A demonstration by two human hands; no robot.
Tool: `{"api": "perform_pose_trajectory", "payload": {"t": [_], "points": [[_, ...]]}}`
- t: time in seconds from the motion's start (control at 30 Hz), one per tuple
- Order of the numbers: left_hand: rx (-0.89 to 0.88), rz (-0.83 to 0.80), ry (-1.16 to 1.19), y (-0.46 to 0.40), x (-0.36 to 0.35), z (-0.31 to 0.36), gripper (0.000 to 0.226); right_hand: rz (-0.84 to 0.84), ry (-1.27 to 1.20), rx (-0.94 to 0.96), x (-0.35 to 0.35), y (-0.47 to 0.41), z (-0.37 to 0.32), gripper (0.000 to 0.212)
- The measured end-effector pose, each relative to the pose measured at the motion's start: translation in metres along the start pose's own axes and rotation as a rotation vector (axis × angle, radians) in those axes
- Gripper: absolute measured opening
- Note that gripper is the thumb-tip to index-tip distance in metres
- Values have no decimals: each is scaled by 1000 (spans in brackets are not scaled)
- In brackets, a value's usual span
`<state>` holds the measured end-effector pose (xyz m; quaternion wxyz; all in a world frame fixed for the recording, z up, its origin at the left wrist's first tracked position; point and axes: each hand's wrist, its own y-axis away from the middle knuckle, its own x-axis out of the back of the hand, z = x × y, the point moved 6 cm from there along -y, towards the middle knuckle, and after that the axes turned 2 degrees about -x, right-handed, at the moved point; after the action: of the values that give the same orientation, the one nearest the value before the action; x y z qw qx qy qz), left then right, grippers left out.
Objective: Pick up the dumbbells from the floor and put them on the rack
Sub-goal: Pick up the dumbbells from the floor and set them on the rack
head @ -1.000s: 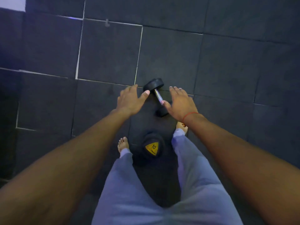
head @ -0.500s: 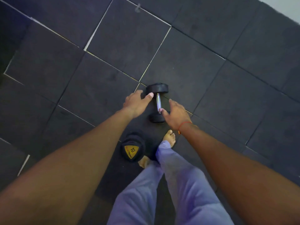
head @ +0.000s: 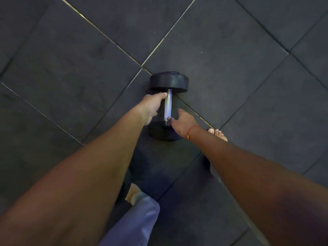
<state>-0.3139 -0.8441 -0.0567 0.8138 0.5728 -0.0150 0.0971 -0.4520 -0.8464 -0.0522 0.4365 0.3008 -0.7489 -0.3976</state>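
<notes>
A black dumbbell (head: 168,105) lies on the dark tiled floor (head: 230,59), its far head over a crossing of tile seams. The left hand (head: 153,106) curls its grip around the chrome handle's upper part. The right hand (head: 182,121) touches the handle's lower end, fingers loosely spread, holding nothing. A bare foot (head: 218,134) stands just beside the near head.

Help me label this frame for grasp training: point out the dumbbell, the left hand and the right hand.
dumbbell (head: 168,105): head view, on its chrome handle.
left hand (head: 152,106): head view, back of the hand.
right hand (head: 182,122): head view, back of the hand.
</notes>
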Motion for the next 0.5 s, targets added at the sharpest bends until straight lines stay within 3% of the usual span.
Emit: {"api": "perform_pose_trajectory", "payload": {"t": [0.2,0.37,0.5], "points": [[4,67,122,-98,-23,-32,42,-16,-88,-14,-49,-86,11,40],[-24,-20,294,-131,-43,-23,18,-39,-230,-96,-68,-126,21,39],[10,-50,272,-137,-47,-22,7,-65,-349,-104,-70,-134,22,33]]}}
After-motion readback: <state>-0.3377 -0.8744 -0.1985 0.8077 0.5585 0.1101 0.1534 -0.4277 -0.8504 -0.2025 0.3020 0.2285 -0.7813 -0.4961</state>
